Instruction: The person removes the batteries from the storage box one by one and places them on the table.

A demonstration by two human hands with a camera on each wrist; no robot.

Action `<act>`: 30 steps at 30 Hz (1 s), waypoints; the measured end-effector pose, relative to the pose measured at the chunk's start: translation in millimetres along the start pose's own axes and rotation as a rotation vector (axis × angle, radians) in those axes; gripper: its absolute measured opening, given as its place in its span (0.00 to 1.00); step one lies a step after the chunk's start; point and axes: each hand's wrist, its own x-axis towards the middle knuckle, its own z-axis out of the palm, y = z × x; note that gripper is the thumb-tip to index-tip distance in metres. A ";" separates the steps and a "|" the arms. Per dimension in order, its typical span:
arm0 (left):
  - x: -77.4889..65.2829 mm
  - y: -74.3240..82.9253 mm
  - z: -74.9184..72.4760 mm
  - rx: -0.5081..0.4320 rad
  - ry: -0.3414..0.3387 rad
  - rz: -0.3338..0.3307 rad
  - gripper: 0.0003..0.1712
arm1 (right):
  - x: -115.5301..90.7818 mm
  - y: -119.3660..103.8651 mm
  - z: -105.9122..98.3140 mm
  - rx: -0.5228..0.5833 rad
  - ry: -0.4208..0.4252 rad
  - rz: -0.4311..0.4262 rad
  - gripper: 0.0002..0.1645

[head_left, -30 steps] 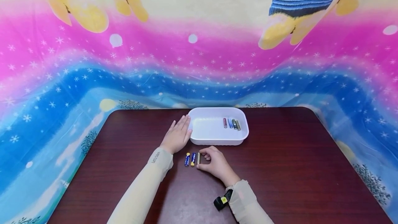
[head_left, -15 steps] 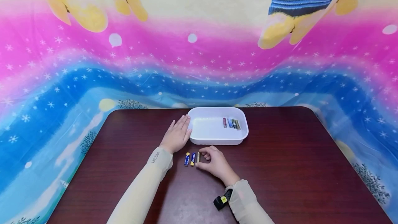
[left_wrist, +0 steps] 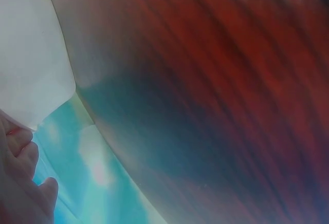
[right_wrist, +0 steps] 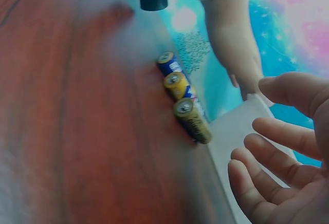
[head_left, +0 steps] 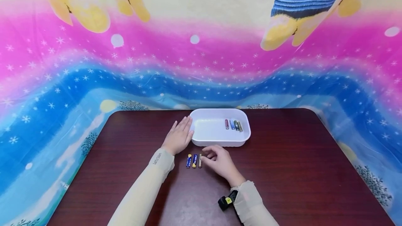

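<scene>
Three batteries stand side by side in a short row on the table: a blue-and-yellow battery (head_left: pixel 188 161) at the left, a second blue-and-yellow battery (head_left: pixel 195 161), and a gold battery (head_left: pixel 200 161) nearest my right hand (head_left: pixel 220 161). The right wrist view shows that hand's fingers (right_wrist: pixel 280 131) spread and loosely bent, apart from the gold battery (right_wrist: pixel 193 121) and holding nothing. My left hand (head_left: pixel 178 137) rests with straight fingers against the left side of a white plastic tray (head_left: pixel 220 143). In the left wrist view the tray (left_wrist: pixel 36 54) is partly cut off.
Several batteries, among them a red battery (head_left: pixel 226 124) and a light blue battery (head_left: pixel 232 125), lie in the tray's right part. The dark wooden table (head_left: pixel 298 163) ends at a printed cloth backdrop (head_left: pixel 201 79). A black wrist camera (head_left: pixel 225 202) sits on the right wrist.
My right thumb and fingers have come away from the gold battery, and the hand has shifted slightly right. The left hand and tray stay put.
</scene>
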 end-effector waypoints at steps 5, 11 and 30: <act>0.6 -0.8 2.4 0.004 -0.001 -0.002 0.37 | -0.1 -8.6 -7.5 0.004 0.020 -0.009 0.12; 0.8 -2.6 5.6 0.000 0.005 -0.005 0.37 | 2.7 -14.8 -16.3 0.006 0.029 -0.054 0.11; -0.2 -1.7 3.3 -0.013 0.029 0.023 0.37 | 24.2 -26.3 -55.6 -0.013 0.107 -0.165 0.12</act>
